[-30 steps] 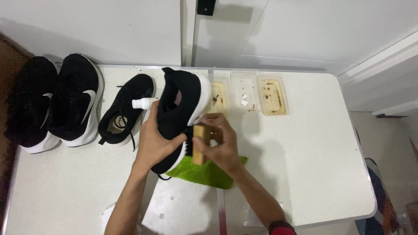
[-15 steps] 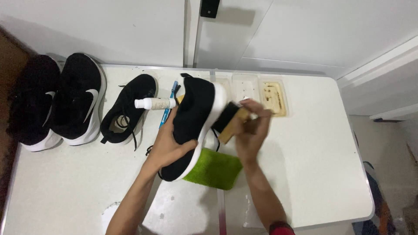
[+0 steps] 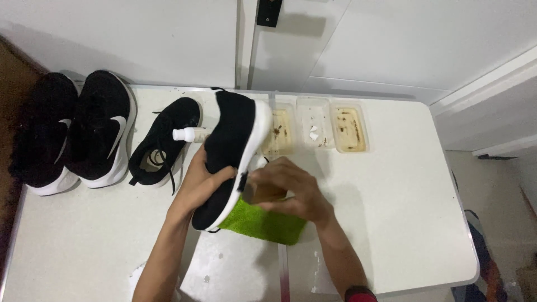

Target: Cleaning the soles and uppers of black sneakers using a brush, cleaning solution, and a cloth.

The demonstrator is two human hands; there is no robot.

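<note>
**Shoe gripped on its side, brush at the sole**

The left hand [image 3: 198,187] closes its grip around the black shoe [image 3: 232,151], holding it tilted over the bench [image 3: 391,223], white sole facing right. The right hand [image 3: 291,187] pinches what looks like a wooden brush [image 3: 258,193] against the sole edge, though fingers hide most of it. Scrubbing the sole seems the step in hand; continuing calls for a steady hold. A green cloth [image 3: 263,223] lies beneath. Far right, three clear trays [image 3: 316,126] hold brownish residue and white specks.
</note>
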